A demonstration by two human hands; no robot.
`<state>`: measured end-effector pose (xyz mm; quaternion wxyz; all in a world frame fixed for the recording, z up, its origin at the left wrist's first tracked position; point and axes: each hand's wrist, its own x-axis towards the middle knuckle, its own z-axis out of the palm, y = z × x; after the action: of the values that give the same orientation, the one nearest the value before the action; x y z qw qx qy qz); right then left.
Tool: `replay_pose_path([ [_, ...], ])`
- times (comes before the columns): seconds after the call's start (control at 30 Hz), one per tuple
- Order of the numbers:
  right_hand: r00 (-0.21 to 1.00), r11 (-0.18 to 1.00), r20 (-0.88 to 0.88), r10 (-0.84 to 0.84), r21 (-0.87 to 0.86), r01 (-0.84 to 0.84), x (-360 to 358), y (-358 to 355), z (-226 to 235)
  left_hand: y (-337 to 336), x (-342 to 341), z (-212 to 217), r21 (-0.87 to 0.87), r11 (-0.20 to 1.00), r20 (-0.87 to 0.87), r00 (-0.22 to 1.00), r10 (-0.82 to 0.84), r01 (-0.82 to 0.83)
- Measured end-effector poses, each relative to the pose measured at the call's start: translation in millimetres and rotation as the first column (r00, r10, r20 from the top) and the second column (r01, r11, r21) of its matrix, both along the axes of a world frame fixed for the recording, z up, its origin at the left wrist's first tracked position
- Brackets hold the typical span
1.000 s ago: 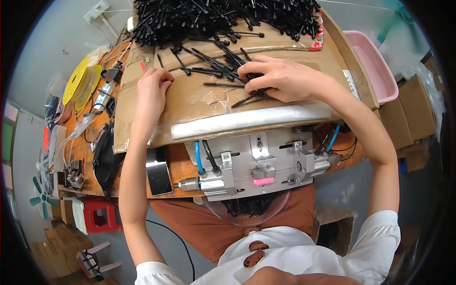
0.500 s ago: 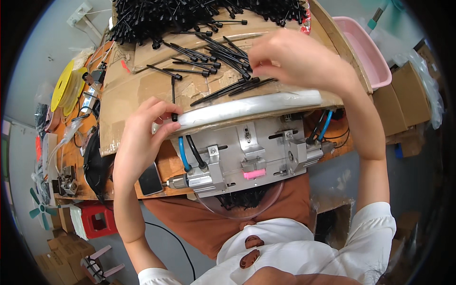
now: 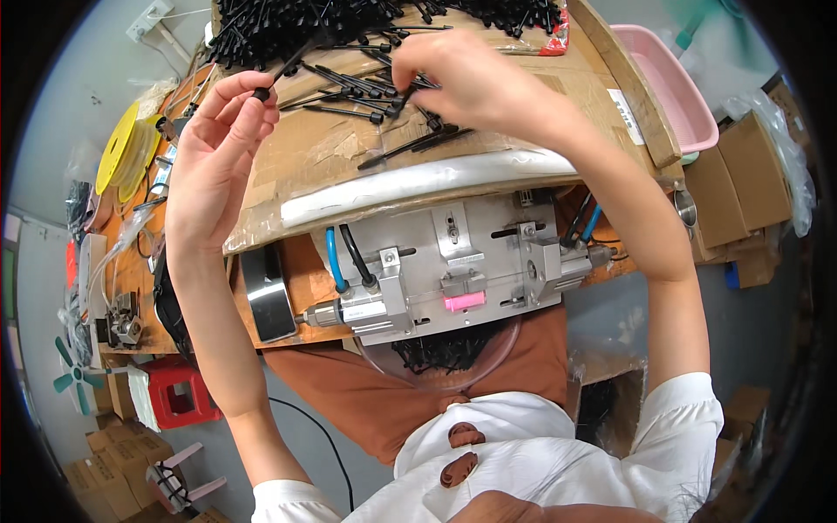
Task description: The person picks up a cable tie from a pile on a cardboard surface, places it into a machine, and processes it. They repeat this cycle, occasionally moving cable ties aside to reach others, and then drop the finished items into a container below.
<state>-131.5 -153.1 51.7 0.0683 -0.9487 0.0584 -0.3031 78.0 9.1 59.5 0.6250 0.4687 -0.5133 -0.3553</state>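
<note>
Cardboard (image 3: 301, 157) covers part of an orange-brown table (image 3: 305, 281), with a yellow spool (image 3: 116, 161) left of the left grip (image 3: 212, 148), which pinches one black capped rod (image 3: 262, 93). A phone (image 3: 268, 296) lies nearer the body than that grip. Loose rods (image 3: 344, 112) lie between the grips; the right grip (image 3: 479, 87) curls over some, whether holding one I cannot tell. Right of it sits a pink basin (image 3: 704, 109).

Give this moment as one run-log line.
Left hand: holds black knobbed rod; right hand: at loose rods; pink piece: on metal fixture
</note>
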Motion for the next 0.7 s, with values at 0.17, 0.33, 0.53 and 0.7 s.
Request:
replay_pose_path([
  [0.17, 0.999, 0.998, 0.032, -0.037, -0.042, 0.039, -27.5, -0.6, -2.6, 26.5, -36.8, -11.1, -0.121, 0.964, 0.376, 0.888, 0.266, -0.238],
  [0.33, 0.987, 0.961, -0.067, -0.146, 0.225, 0.158, -57.5, 9.3, -10.5, 84.3, -108.8, -63.8, -0.190, 0.940, 0.672, 0.661, 0.334, -0.283],
  [0.53, 0.912, 0.695, 0.329, -0.246, 0.715, -0.071, -104.6, 27.2, -2.2, 119.1, -199.5, -132.2, -0.026, 0.980, 0.868, 0.483, 0.120, -0.197],
  [0.7, 0.755, 0.691, 0.528, -0.389, 0.709, -0.141, -114.3, 66.3, 0.3, 107.0, -215.0, -150.5, -0.008, 0.962, 0.942, 0.322, 0.099, -0.272],
])
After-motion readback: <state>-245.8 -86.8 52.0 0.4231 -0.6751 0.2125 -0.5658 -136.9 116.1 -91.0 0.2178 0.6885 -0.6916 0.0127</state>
